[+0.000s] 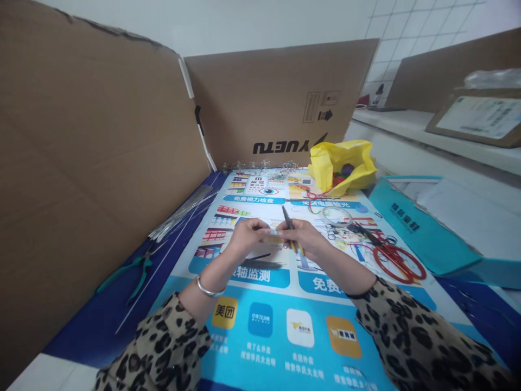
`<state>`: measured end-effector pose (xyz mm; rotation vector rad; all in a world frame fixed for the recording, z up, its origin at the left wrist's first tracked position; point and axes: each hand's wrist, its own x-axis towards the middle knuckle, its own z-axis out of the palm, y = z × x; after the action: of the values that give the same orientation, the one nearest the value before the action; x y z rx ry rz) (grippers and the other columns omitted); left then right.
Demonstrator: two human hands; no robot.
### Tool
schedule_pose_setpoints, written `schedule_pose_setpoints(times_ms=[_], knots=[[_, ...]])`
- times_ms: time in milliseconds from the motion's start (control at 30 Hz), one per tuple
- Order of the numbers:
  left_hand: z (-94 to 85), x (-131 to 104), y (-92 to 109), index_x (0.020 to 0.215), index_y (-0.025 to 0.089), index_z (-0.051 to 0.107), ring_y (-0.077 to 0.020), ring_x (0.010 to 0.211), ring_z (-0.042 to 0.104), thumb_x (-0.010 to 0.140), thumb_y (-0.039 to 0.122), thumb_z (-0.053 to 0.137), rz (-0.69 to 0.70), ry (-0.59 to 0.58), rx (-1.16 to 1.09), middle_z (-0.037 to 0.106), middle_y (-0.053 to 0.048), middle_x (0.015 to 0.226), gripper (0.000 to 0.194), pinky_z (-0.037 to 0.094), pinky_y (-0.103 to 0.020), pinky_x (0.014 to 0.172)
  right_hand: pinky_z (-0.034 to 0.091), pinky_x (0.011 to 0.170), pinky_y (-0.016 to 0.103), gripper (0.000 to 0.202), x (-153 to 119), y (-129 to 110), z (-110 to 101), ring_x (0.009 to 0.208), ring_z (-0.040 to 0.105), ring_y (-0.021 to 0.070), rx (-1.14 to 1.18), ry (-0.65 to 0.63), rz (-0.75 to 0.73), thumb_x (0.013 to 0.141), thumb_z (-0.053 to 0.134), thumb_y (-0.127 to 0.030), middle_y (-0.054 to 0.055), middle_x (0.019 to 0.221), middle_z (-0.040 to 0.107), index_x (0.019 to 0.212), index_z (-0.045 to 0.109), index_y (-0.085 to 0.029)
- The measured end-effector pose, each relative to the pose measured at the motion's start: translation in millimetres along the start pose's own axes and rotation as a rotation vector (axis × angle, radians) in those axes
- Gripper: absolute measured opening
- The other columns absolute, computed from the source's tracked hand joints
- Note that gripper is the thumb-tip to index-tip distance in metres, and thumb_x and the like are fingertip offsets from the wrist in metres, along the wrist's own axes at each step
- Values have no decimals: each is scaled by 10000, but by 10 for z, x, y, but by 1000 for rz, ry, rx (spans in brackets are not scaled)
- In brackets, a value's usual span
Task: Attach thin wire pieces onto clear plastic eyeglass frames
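Near the middle of the printed mat, my left hand (249,237) is pinched closed at a small, thin item between the two hands, too fine to make out. Just to its right, my right hand (302,237) is wrapped round yellow-handled pliers (287,217), their dark jaws pointing up and away. Its fingertips also meet at the same small spot. A silver bangle (207,288) circles my left wrist. Beyond the hands, several small wire figures (264,164) stand by the cardboard. A coil of pale wire (337,216) lies right of my right hand.
Red-handled scissors (396,260) lie at the right, near a teal box (423,228). A yellow bag (345,165) holds coloured yarn. At the left are teal-handled pliers (142,266) and a bundle of wires (179,214). Tall cardboard panels (277,103) rise behind and left.
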<state>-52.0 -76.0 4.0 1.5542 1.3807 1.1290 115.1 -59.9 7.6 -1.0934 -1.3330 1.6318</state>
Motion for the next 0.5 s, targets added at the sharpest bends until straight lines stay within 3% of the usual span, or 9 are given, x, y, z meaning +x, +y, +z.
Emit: schedule_pose_setpoints(times_ms=[233,500], knots=[[72,-24,4,634,132,594,-83,477,493,610,222,640,-72,44,-299,552,23,524,103,414,-220,513,371,457,229,268,14,28,17,435,475,80,137,-14,43,490,740,-219,-50,483,515,668,548,-166],[131,-55,12,645,129,604,-84,513,509,599,208,669,-101,119,-425,575,13,575,112,418,-223,539,390,479,230,276,-8,17,47,455,502,88,208,-51,73,482,754,-190,-35,486,538,655,542,-159]])
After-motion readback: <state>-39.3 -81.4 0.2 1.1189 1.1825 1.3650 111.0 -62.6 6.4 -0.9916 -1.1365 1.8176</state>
